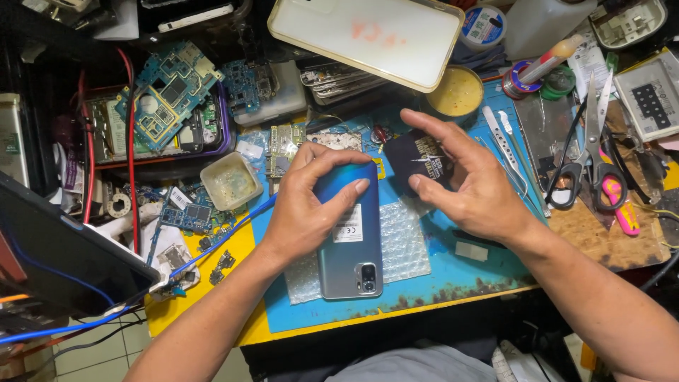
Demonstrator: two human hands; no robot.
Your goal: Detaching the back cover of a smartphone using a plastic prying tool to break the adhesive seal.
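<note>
I see a blue smartphone (348,237) lying back-up near the middle of the counter (601,244), its camera end toward six o'clock, resting on a sheet of bubble wrap (403,244) that in turn lies on the blue work mat (438,283); I take the wrap as padding so the face underneath does not scrape. My left hand (308,205) presses down on the phone's upper half, fingers curled over its twelve o'clock end and the thumb laid flat across the back, which reads to me as pinning the body in place. My right hand (470,180) hovers at about two o'clock from the phone, fingers spread and loosely bent, holding nothing that I can make out; just behind its fingers lies a small dark card (417,159) with pale print, and I cannot tell whether the fingertips touch it. Farther toward one o'clock sits a round tin of yellow flux paste (456,92), with tweezers (506,145) and scissors (590,152) laid out toward three o'clock, within easy reach of the right hand. At ten o'clock a tray holds bare circuit boards (170,88), and a small square tub (230,182) stands just left of the left hand. A pale phone back cover (368,39) lies at twelve o'clock.
</note>
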